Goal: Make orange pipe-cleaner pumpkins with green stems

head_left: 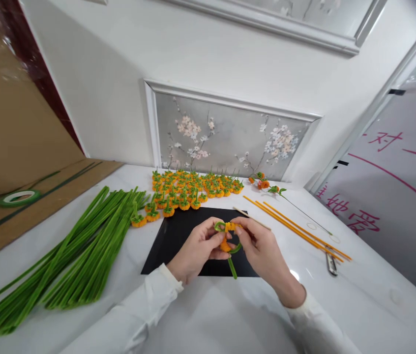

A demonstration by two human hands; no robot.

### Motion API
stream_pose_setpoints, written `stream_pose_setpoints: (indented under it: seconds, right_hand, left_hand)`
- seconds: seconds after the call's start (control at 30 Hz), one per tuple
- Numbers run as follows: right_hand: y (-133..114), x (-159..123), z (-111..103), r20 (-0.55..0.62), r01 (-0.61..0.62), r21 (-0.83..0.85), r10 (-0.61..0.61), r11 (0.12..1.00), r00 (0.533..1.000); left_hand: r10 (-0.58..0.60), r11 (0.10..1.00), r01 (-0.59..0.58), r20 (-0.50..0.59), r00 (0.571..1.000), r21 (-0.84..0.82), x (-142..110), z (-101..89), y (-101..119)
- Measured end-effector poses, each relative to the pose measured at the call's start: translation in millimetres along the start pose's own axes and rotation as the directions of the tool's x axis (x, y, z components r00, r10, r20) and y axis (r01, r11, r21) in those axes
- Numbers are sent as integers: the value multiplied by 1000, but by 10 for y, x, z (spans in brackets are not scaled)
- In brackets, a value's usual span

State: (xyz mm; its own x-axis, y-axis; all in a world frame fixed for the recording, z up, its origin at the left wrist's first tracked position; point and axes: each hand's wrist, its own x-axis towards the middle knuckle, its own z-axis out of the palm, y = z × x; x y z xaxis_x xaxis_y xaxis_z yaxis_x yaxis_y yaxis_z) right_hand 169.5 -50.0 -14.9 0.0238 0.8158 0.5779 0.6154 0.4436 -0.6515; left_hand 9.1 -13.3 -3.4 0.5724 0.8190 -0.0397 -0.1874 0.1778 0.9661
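Between my two hands, above a black mat (156, 255), is a coiled orange and green pipe cleaner piece (231, 226). My left hand (202, 241) pinches its green loop end and the orange coil below. Fingers of my right hand (263, 246) are closed on the orange coil's right side. A green pipe cleaner end curves down from the piece and hangs under my hands. Parts of the coil are hidden behind my fingers.
Many finished orange and green pipe cleaner pieces (184, 201) stand at the back. Green pipe cleaners (82, 246) lie left. To the right are orange pipe cleaners (296, 227), a thin wooden stick (263, 225), nail clippers (331, 265) and a flower stem (304, 212). Green tape (18, 198) sits far left.
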Motion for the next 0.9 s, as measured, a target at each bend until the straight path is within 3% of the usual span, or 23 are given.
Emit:
stream_pose_setpoints:
  seconds: [0.23,0.4,0.67,0.9]
  right_hand:
    - [-27,-15,15,72,146,-217,-133,965,988]
    - [-19,-42,61,42,185,-317,-182,930,982]
    - [-68,-40,90,-13,120,-304,-130,945,991]
    - [-35,-2,19,23,82,-149,-80,985,997]
  left_hand:
    - [138,958,-127,-24,990,257,13,40,-88]
    - [194,943,-163,-81,978,292,8,62,-152]
    - [116,982,-102,-83,990,162,-19,121,-118]
    - [-61,991,68,70,996,-114,-21,56,-10]
